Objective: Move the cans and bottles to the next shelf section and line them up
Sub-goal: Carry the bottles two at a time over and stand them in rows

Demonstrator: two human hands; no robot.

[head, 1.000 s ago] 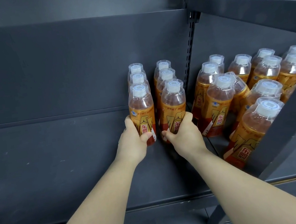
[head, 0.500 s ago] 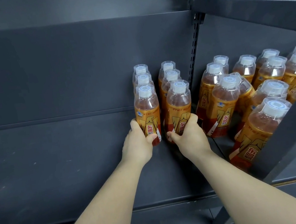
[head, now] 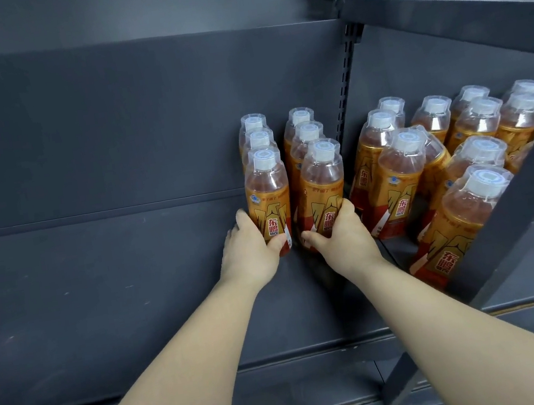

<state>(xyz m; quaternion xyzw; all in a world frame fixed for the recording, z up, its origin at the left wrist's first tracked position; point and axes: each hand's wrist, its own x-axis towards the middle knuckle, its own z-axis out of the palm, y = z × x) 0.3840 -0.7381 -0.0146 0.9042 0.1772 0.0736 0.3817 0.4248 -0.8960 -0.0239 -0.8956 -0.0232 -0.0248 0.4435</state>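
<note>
Side by side, left hand (head: 249, 253) and right hand (head: 343, 237) grip front bottles (head: 268, 198).

Location type: retail shop, drinks aisle. Indicators: a dark grey metal display shelf (head: 99, 296) with a plain back panel (head: 108, 122). A slotted upright (head: 346, 86) at upper centre divides two sections. A second shelf (head: 456, 18) sits at upper right. Many identical orange-labelled bottles (head: 395, 190) are stocked in rows at centre and right.

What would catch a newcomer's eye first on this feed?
The left hand grips one orange-labelled clear plastic bottle and the right hand its neighbour, heading two neat rows on the dark grey metal shelf. Right of the slotted upright stands a looser cluster of the same bottles.
</note>
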